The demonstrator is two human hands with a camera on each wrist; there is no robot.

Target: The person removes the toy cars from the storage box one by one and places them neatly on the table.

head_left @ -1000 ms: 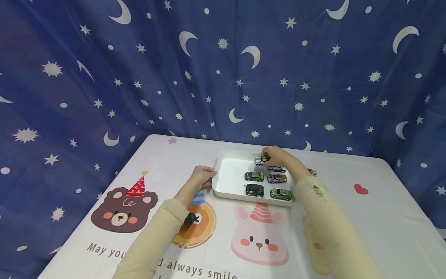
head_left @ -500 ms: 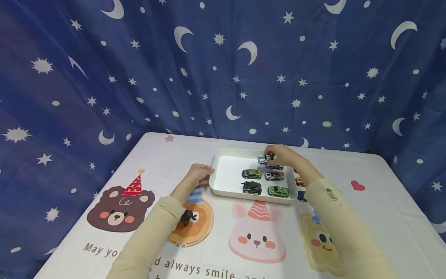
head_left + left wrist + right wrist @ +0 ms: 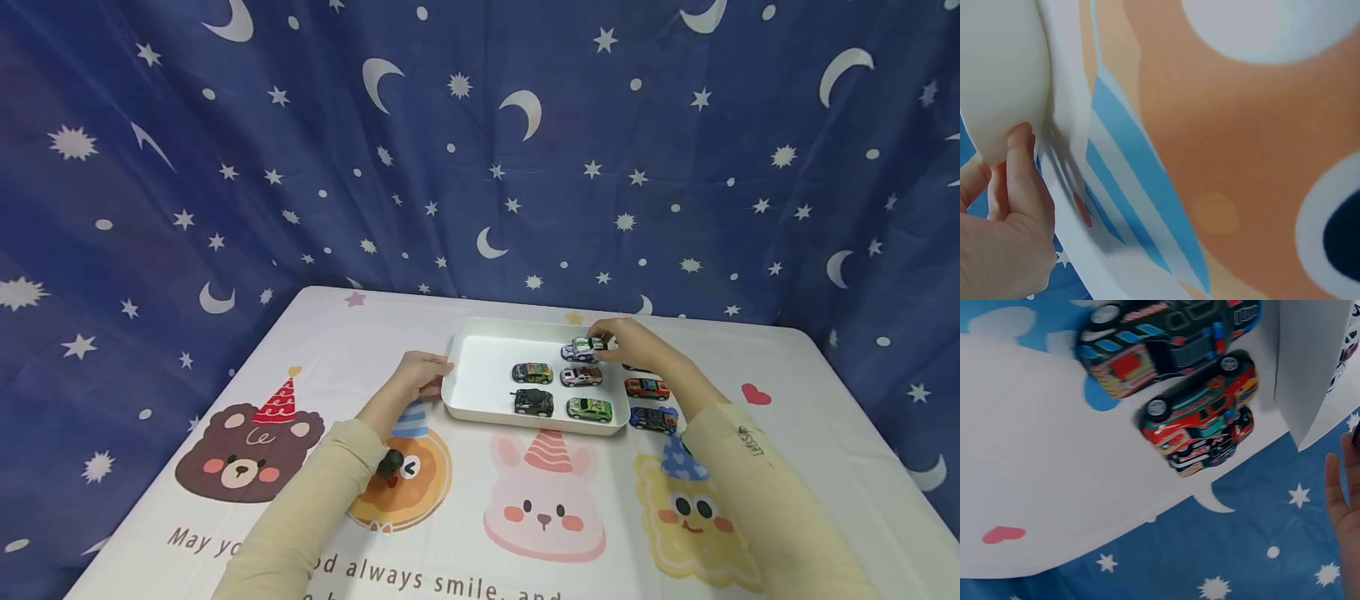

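My left hand (image 3: 420,372) grips the left end of a white tray (image 3: 480,414); the left wrist view shows its fingers and thumb pinching the rim. Over the tray's back right corner, my right hand (image 3: 632,343) holds a small white-and-green toy car (image 3: 596,343). That car overlaps a blue-and-white toy car (image 3: 572,353) in the head view; whether they touch I cannot tell. Also in the tray are a red-and-white car (image 3: 581,377), a dark yellow-green car (image 3: 532,372), a black tank-like vehicle (image 3: 533,402) and a green car (image 3: 589,409).
Just right of the tray, a dark blue car (image 3: 653,419) and an orange-red car (image 3: 647,388) stand in a line on the table, with another partly hidden behind my right hand. A printed cloth (image 3: 543,500) covers the table; a blue starry curtain (image 3: 420,167) hangs behind.
My right hand has moved rightward with the white-and-green car, from beside the blue-and-white car to over it. More cars right of the tray show now. The left hand keeps its hold; the view has shifted slightly.
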